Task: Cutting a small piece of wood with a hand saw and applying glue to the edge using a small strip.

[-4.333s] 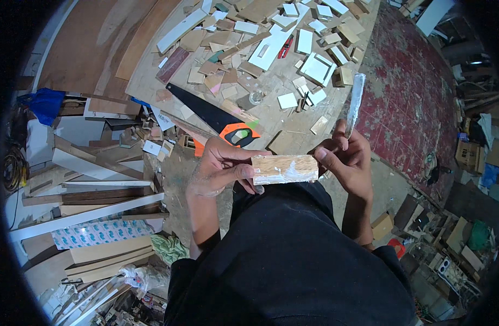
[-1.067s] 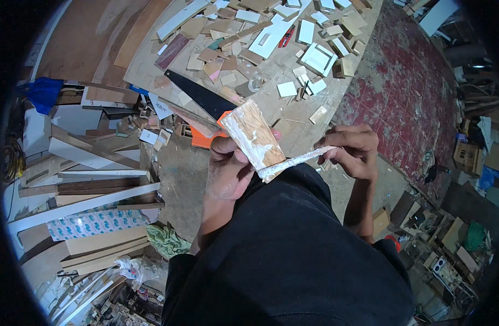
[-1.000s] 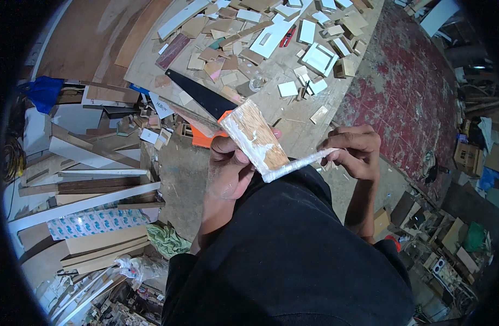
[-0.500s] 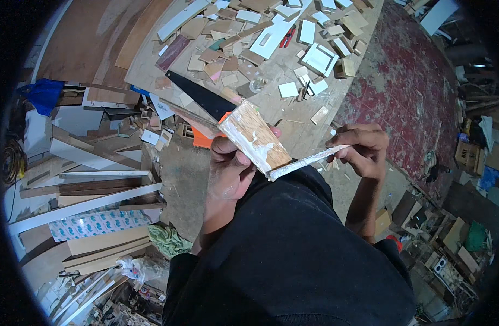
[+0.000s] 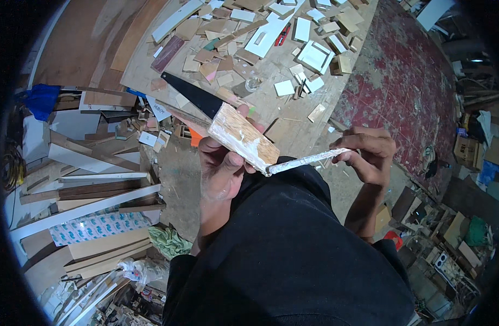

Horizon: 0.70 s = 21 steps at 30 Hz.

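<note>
My left hand (image 5: 221, 173) is closed around a small wooden block (image 5: 243, 135) with bare grain on top and white smears along its side and face. Between the thumb and fingers of my right hand (image 5: 369, 152) is the far end of a thin, white-smeared strip (image 5: 306, 160). The strip's other end meets the block's near corner, and the two stand at a wide angle; I cannot tell whether they are joined there. Behind the block, a black handsaw blade (image 5: 192, 95) lies at the table's left edge, its orange handle (image 5: 195, 137) partly hidden.
Wood offcuts and white pieces cover the far part of the worktable (image 5: 298, 117), with a red cutter (image 5: 282, 35) and a clear cup (image 5: 252, 85) among them. Boards and strips (image 5: 97, 187) pile up at left. Scraps and a cardboard box (image 5: 468, 151) lie at right.
The block has moved slightly left with my left hand, and the angle between it and the strip has widened. My right hand has shifted a little right. More of the handsaw blade shows.
</note>
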Available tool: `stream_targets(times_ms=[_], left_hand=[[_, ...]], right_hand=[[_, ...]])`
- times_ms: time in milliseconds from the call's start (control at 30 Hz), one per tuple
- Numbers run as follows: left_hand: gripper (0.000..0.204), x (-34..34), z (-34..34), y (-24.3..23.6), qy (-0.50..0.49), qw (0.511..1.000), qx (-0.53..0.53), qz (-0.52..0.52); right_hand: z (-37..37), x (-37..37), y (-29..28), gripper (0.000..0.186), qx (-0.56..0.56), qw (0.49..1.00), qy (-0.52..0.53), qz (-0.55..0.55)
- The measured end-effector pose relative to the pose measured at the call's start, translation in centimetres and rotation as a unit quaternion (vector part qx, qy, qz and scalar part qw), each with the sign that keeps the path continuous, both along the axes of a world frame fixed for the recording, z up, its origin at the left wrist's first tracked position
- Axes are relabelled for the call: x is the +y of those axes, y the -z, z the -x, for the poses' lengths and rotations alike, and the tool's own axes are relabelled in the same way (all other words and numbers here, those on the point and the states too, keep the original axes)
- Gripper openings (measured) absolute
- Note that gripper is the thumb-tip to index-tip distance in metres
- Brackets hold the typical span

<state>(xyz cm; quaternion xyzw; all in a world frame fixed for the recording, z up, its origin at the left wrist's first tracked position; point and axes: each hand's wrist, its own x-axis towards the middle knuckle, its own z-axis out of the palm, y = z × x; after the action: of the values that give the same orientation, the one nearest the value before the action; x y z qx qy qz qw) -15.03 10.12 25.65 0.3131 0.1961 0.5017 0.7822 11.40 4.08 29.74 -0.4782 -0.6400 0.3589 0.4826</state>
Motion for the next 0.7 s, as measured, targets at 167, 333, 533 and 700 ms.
stream_targets(times_ms=[167, 333, 533, 700], left_hand=[[0.051, -0.1, -0.2, -0.6, -0.028, 0.999, 0.018, -0.038], [0.057, 0.1, 0.7, -1.0, -0.017, 0.989, 0.123, -0.078], [0.055, 0.2, 1.0, -1.3, -0.006, 0.99, 0.121, -0.078], [0.053, 0.2, 1.1, -1.6, -0.008, 0.989, 0.127, -0.072]], right_hand=[[-0.3, 0.0, -1.2, 0.018, -0.099, 0.995, -0.01, -0.029], [0.0, -0.2, -1.7, 0.021, -0.148, 0.988, -0.025, -0.043], [-0.1, -0.2, -1.8, 0.02, -0.156, 0.987, -0.017, -0.037], [0.3, -0.1, -1.9, 0.022, -0.199, 0.977, -0.028, -0.064]])
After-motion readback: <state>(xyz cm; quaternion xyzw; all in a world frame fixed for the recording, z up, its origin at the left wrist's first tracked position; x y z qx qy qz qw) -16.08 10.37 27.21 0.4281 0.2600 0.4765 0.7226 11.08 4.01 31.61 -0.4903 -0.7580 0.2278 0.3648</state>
